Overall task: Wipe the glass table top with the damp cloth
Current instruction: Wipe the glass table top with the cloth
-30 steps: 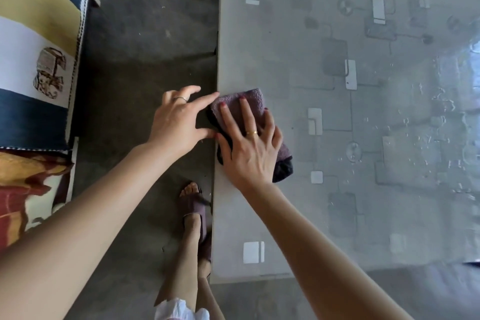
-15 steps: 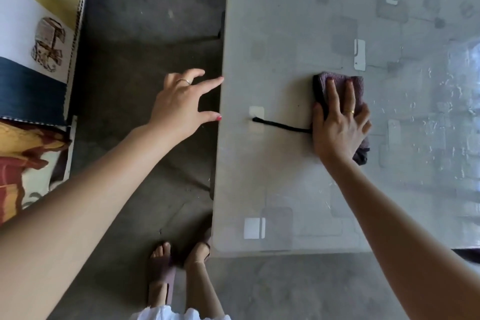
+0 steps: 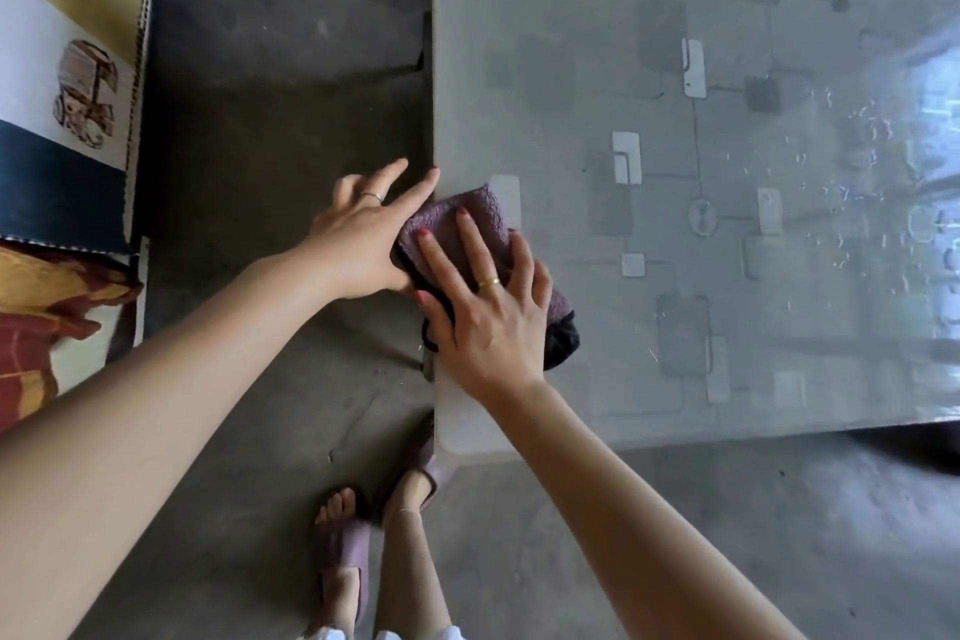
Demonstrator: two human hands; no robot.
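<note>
A purple damp cloth (image 3: 480,209) with a dark edge lies at the left edge of the glass table top (image 3: 561,42), partly hanging over it. My right hand (image 3: 488,312) presses flat on the cloth with fingers spread, covering most of it. My left hand (image 3: 361,237) is open just off the table edge, palm against the cloth's overhanging side, one fingertip touching the rim. The glass shows a grey pattern of squares and lines underneath.
Water droplets and glare (image 3: 862,161) cover the right part of the glass. A patterned sofa cushion (image 3: 62,83) lies along the left. Bare concrete floor (image 3: 280,68) runs between them. My feet in purple slippers (image 3: 343,541) stand near the table's front left corner.
My right hand swept the cloth out to the middle of the glass and has pulled it back left to the table edge. My left hand has closed in against the cloth.
</note>
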